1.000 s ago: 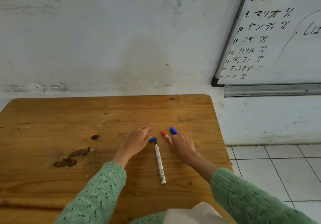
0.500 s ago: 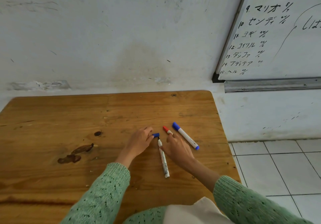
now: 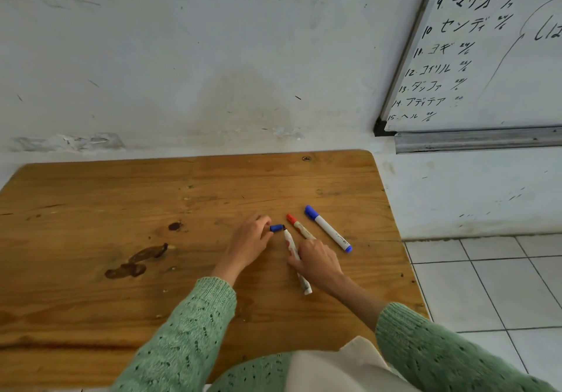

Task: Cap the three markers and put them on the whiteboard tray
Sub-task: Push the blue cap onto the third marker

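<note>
you are pinching a loose blue cap (image 3: 276, 228) between the fingertips of your left hand (image 3: 250, 244), fingers drawn together on it, and you are holding its mouth just beside the dark tip of the uncapped marker (image 3: 294, 254). your right hand (image 3: 317, 260) is closing down on that marker's barrel, pressing it against the wooden table (image 3: 121, 209); whether the fingers are wrapping fully around it i cannot tell.

the red-capped marker (image 3: 299, 226) is lying just beside the right hand, its lower end running under your fingers, and the blue-capped marker (image 3: 328, 229) is lying a little further right, close to the table's right edge. both are looking capped already. the whiteboard tray (image 3: 474, 142) is sitting up on the wall to the right, well apart from everything, with nothing showing on it.

here is what i judge could be going wrong. the cap and the tip are meeting at an angle, so pushing now is likely smearing ink on the cap's rim or your fingers, or seating it crooked. the barrel is resting on the wood, so a sideways push may be rolling it into the red one. and a nudge on the blue one could be sending it off the edge onto the tiled floor (image 3: 486, 285).
</note>
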